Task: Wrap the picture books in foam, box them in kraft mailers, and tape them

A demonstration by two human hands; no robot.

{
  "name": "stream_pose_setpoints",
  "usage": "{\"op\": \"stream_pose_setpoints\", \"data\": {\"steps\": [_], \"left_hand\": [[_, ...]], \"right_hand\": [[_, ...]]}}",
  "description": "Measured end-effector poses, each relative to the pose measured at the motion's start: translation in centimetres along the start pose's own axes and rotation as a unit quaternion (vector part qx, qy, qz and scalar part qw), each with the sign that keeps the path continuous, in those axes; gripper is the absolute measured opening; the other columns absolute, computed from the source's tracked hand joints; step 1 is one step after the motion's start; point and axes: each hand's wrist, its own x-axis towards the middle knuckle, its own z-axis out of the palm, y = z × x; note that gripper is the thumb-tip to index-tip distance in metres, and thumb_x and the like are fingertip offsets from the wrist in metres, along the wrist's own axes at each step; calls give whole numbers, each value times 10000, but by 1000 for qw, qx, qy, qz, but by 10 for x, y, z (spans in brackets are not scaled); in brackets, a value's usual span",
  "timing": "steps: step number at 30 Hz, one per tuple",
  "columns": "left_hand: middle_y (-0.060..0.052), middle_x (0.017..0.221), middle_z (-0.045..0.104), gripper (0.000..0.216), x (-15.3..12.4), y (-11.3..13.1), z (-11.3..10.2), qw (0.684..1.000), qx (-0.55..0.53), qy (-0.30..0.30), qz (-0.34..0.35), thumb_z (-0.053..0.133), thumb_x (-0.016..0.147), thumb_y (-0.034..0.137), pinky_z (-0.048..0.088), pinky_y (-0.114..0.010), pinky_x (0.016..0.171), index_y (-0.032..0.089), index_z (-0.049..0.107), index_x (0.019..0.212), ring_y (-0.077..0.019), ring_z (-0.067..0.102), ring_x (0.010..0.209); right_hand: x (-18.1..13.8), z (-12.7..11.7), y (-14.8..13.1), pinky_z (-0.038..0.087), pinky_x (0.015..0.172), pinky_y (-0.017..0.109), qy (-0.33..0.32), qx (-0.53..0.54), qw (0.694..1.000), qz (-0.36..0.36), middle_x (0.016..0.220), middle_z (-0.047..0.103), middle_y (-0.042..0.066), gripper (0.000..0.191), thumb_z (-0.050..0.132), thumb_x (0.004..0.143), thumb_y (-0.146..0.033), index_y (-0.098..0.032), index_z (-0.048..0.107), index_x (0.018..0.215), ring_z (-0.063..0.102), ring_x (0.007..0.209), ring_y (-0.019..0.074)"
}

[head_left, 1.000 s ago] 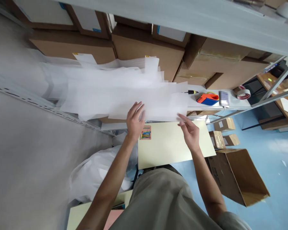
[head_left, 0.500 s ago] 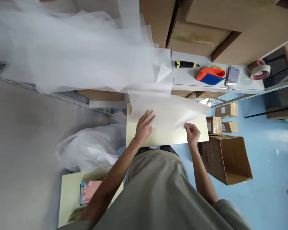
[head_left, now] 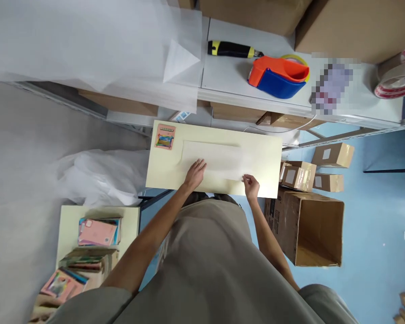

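A translucent white foam sheet [head_left: 216,158] lies flat on the pale yellow table [head_left: 266,153] in front of me. My left hand [head_left: 195,173] rests flat on the sheet's near left edge, fingers spread. My right hand [head_left: 250,186] pinches the sheet's near right corner. A small colourful book [head_left: 165,136] lies at the table's far left corner. A stack of more foam sheets [head_left: 87,45] hangs over the grey shelf above.
The grey shelf [head_left: 229,72] holds a black and yellow utility knife [head_left: 232,49], an orange and blue tape dispenser [head_left: 278,76] and a tape roll [head_left: 396,80]. An open cardboard box [head_left: 312,229] stands on the blue floor at right, with small boxes [head_left: 332,155] behind. Books [head_left: 97,231] lie on a lower left table.
Both hands pulled one foam sheet off the shelf stack and laid it down flat on the yellow table. The view tilted downward.
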Motion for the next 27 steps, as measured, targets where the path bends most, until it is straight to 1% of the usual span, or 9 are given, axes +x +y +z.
{"op": "stream_pose_setpoints", "data": {"steps": [3,7,10,13,17,22,23,25,27], "left_hand": [[-200,1725,486,717,-3,8,24,999,-2,-8,-33,449,871,36,353,-571,1352,87,603,1570,-325,394,1659],[-252,1779,370,722,-11,16,39,999,17,-9,-49,485,891,72,377,-599,1318,49,511,1612,-365,331,1683],[-260,1793,335,686,-18,17,40,998,36,-9,-49,493,929,114,358,-589,1328,49,498,1612,-380,294,1696],[-260,1792,338,690,-23,12,39,997,32,7,-63,494,938,124,350,-602,1332,57,481,1625,-380,279,1701],[-233,1784,374,706,-29,-6,33,997,12,34,-74,480,928,114,364,-562,1341,66,479,1633,-342,302,1696],[-180,1771,425,666,-35,-30,23,996,0,28,-80,448,939,103,376,-508,1355,98,552,1597,-307,374,1669],[-186,1770,424,650,-35,-33,21,997,2,21,-79,441,949,110,373,-506,1359,89,564,1587,-311,383,1664],[-209,1765,423,624,-36,-40,19,998,4,8,-68,427,967,121,365,-507,1366,55,580,1568,-322,394,1657],[-251,1755,415,602,-35,-46,18,999,8,-7,-47,410,987,136,352,-517,1374,0,588,1545,-341,395,1653]], "right_hand": [[10,-1,26,613,902,382,-16,-19,999,34,955,845,111,351,619,921,-523,-204,746,993,831,911,288],[17,3,47,614,892,384,-21,-14,998,66,989,853,125,320,617,898,-478,-201,755,980,821,905,288],[19,8,56,616,880,386,-14,-12,997,71,1003,856,135,326,612,886,-461,-194,773,981,809,889,286],[22,10,63,615,880,385,-16,-17,998,60,969,855,129,336,609,886,-459,-192,790,981,803,885,287],[28,8,68,610,867,384,-6,-20,999,43,967,854,140,365,608,886,-466,-179,801,1002,790,885,290],[31,7,63,606,877,384,13,-31,998,55,951,839,145,374,601,894,-445,-157,802,1022,784,887,287],[29,8,60,607,884,388,24,-41,998,50,1005,835,160,381,594,901,-442,-153,805,1031,781,909,287],[23,12,54,603,925,401,63,-67,996,18,1190,806,207,409,586,913,-452,-148,812,1067,769,1040,305],[15,19,46,589,988,422,119,-101,987,-39,1466,682,251,452,577,927,-477,-150,820,1123,700,1253,336]]}}
